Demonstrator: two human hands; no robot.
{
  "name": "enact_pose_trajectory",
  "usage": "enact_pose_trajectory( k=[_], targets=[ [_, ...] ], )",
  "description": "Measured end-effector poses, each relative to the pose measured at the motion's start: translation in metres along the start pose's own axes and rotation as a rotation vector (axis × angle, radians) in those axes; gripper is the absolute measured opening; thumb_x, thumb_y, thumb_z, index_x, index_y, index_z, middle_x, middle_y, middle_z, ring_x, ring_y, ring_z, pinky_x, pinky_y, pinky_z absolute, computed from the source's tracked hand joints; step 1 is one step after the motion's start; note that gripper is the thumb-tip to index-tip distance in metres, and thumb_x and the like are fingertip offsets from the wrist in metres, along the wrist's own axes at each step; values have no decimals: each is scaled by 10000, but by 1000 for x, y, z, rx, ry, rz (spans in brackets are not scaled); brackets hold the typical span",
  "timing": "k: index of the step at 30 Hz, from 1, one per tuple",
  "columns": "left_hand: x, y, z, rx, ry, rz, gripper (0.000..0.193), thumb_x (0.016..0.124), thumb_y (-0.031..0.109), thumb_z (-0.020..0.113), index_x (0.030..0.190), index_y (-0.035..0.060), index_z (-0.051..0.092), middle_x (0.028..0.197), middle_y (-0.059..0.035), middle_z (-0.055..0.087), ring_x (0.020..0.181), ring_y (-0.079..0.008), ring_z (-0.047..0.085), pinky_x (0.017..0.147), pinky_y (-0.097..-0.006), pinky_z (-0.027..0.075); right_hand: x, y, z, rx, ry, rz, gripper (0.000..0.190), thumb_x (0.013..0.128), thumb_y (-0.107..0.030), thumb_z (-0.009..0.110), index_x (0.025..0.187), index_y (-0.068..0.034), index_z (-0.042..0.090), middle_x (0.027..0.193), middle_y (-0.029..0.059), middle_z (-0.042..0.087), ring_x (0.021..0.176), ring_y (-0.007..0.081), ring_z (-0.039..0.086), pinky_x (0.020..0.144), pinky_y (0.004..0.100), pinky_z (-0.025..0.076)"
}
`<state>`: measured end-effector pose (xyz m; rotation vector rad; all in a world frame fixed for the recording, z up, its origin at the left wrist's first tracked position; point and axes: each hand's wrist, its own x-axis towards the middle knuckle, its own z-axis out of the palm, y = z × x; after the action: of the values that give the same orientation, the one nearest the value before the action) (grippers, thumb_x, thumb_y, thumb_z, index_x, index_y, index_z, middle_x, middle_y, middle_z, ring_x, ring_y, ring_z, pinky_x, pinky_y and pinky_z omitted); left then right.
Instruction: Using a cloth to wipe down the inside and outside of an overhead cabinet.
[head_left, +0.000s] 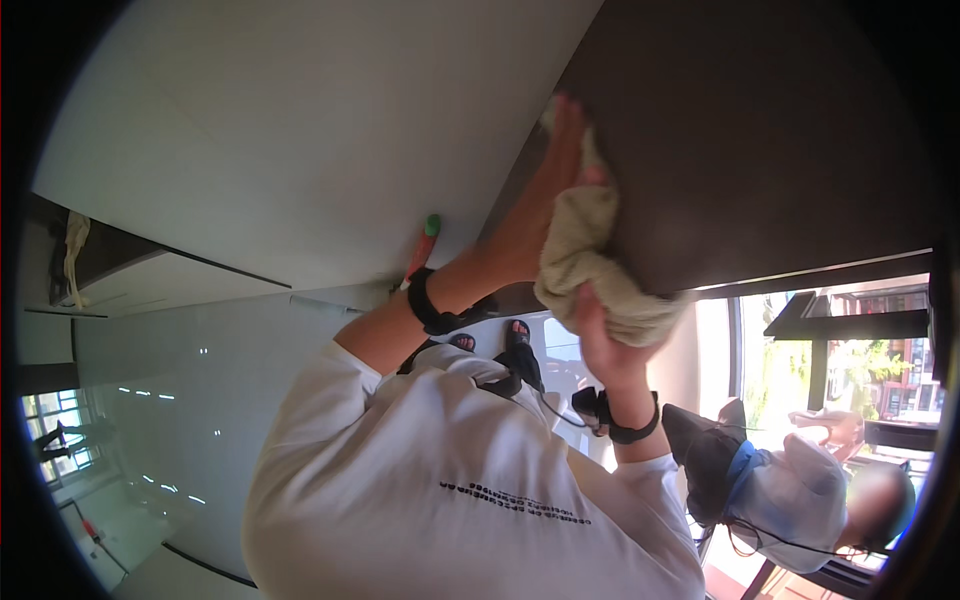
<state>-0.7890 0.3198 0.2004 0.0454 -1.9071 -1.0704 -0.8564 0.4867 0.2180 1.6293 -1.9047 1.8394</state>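
Note:
My left hand (556, 176) reaches up against a dark brown panel (750, 142), fingers long and blurred, with a beige cloth (581, 232) between it and the panel near the panel's edge. The thumb lies over the cloth. Lower and to the right, my right hand (619, 356) holds the bunched lower end of the same cloth, palm turned up. Both wrists wear black bands, and a small black device is by the right one.
A large pale panel (300, 135) adjoins the dark one. A red object with a green end (424, 244) is near my left forearm. Another person (795, 487) in a white top is at the lower right, before a window (840, 360). A pale cloth (76, 247) hangs at the far left.

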Motion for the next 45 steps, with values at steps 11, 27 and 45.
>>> enact_pose_trajectory(
  k=[11, 27, 45],
  targets=[
    [-53, -44, 6, -79, 35, -282, 861, 1004, 397, 464, 1516, -30, -80, 1586, -245, -157, 1480, -354, -108, 1205, -428, 37, -5, 14, 22, -92, -167, -180, 354, 857, -94, 649, 1200, -16, 611, 1247, 170, 593, 1146, 357, 571, 999, 446, 409],
    [-9, 65, 4, 72, -24, 11, 884, 1001, 398, 480, 1518, 10, -124, 1584, -236, -176, 1476, -366, -115, 1198, -459, 51, 22, 17, 5, 187, 46, -291, 259, 892, -120, 664, 1106, 26, 658, 1055, 144, 696, 974, 258, 663, 917, 369, 487],
    [-33, 70, 10, -246, 248, -262, 556, 896, 246, 626, 1356, -4, 443, 1412, -233, 404, 1367, -366, 350, 1132, -438, 274, 25, -31, 34, 554, 155, -20, 247, 901, -139, 551, 1023, 37, 671, 1054, 156, 689, 930, 264, 669, 921, 370, 479]
  ],
)
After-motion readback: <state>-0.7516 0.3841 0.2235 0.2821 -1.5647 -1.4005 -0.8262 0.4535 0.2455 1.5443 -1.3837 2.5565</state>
